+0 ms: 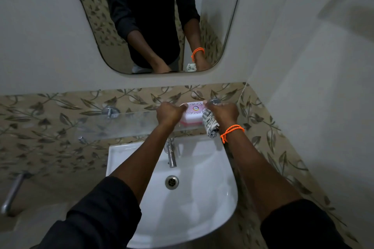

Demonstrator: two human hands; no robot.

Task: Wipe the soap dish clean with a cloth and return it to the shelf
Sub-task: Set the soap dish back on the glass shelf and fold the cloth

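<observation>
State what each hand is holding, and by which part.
The left hand grips the left end of the soap dish. The right hand touches its right end while clutching the bunched cloth near its top.

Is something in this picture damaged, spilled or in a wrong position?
Nothing stands out. The soap dish sits level on the glass shelf, held at its ends by the left hand and right hand; the cloth hangs from the right grip.
</observation>
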